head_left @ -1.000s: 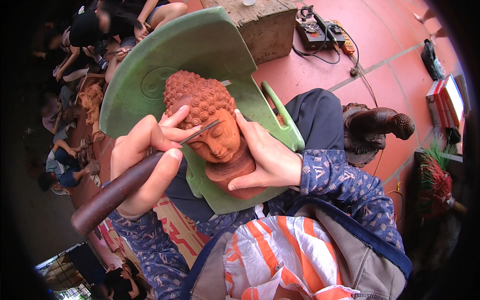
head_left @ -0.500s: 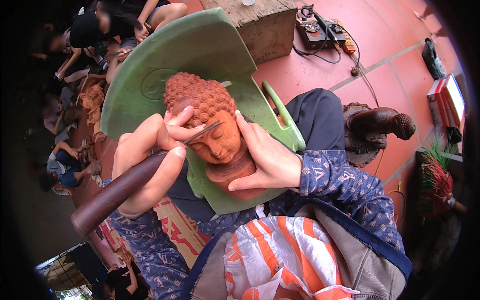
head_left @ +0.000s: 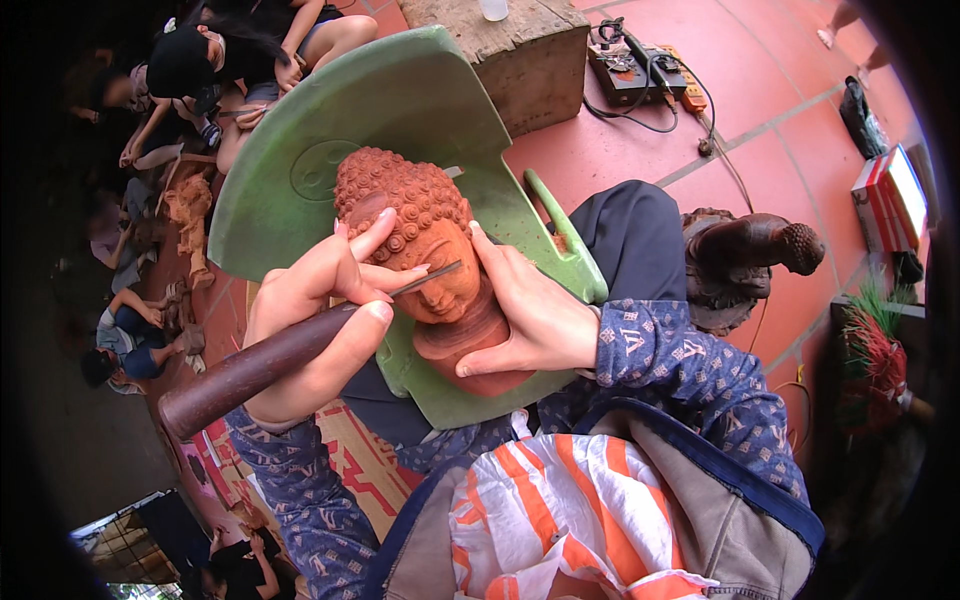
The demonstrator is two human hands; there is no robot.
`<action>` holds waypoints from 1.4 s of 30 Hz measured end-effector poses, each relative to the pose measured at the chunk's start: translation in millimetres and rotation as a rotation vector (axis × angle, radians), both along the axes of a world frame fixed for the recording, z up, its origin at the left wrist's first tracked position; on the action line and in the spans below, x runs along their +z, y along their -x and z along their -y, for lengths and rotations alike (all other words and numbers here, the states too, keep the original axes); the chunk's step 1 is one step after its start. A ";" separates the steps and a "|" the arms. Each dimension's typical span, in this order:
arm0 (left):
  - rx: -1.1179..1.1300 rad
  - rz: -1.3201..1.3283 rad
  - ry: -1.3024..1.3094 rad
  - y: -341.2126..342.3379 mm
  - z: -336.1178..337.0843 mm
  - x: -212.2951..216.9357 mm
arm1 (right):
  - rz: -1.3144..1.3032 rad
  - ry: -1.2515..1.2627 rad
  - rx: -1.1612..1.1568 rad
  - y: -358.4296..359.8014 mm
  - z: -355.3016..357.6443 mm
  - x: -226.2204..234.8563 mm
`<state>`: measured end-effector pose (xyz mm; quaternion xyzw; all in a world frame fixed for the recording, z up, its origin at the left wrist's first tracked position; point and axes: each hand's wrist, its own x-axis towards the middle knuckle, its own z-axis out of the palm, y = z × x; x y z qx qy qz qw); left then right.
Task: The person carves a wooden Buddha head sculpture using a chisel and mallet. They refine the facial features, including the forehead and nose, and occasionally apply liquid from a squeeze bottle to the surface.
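Note:
A reddish-brown wooden Buddha head (head_left: 436, 285) with curled hair lies face up on a green plastic chair (head_left: 400, 90). My left hand (head_left: 310, 310) is closed round the dark, round handle of a carving chisel (head_left: 270, 370). The chisel's thin metal blade lies across the carved face, around the eyes and nose, and some left fingertips rest against the forehead and hair. My right hand (head_left: 545, 315) grips the head from its right side, thumb across the neck and base, fingers along the cheek. Where exactly the blade's edge meets the wood is hard to make out.
A wooden block (head_left: 510, 60) stands behind the chair. Beyond it lie a black power unit (head_left: 635, 75) with cables and an orange power strip (head_left: 692, 95). A dark carved figure (head_left: 745, 260) stands to the right, near a brush (head_left: 875, 350). Several people sit at the left.
The chisel and my left hand have shifted a little to the right, and the blade now lies lower across the face. My right hand still holds the head.

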<state>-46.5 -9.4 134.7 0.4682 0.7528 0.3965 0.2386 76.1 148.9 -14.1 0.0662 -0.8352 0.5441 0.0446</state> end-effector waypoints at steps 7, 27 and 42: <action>0.056 0.119 -0.078 3.2 -4.9 5.4 | -0.010 0.009 0.003 -1.0 0.0 -0.9; 0.015 -0.044 0.048 -3.3 -14.6 13.8 | 0.000 0.002 0.013 -3.4 1.0 2.2; 0.101 0.260 -0.001 19.6 -8.2 18.0 | 0.003 -0.005 0.011 -3.2 1.6 1.9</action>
